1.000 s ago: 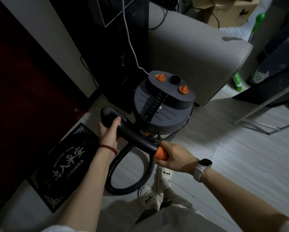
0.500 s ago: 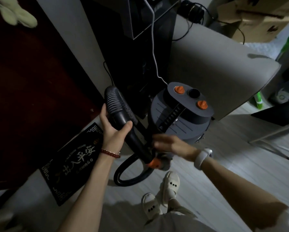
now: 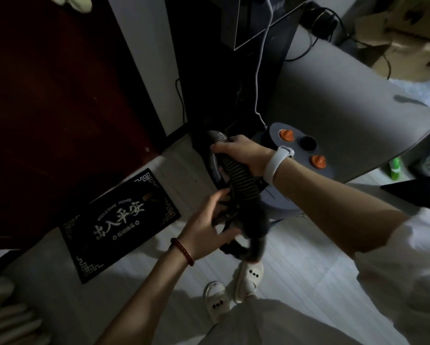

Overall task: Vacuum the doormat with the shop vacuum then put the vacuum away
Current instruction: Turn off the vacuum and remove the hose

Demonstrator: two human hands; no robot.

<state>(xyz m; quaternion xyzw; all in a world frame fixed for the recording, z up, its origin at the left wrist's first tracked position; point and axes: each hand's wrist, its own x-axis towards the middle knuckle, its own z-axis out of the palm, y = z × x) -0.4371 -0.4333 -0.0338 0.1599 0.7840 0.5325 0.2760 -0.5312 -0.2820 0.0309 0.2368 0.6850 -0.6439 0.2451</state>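
The grey shop vacuum (image 3: 306, 155) with two orange knobs stands on the floor against a grey panel. Its black ribbed hose (image 3: 241, 180) runs up in front of the vacuum's left side. My right hand (image 3: 243, 151), with a white watch on the wrist, grips the hose near its upper end. My left hand (image 3: 209, 225), with a red bead bracelet, holds the lower, blurred part of the hose and wand. The black doormat (image 3: 119, 222) with white lettering lies on the floor to the left, by the dark red door.
A dark red door (image 3: 47, 108) fills the left. A black cabinet (image 3: 233, 70) with a white cable stands behind the vacuum. Cardboard boxes (image 3: 408, 33) sit at the top right. My feet in white slippers (image 3: 233, 287) stand just below the hose.
My right hand has moved from the orange wand end up to the top of the hose. My left hand has slid down from the hose top to its lower part.
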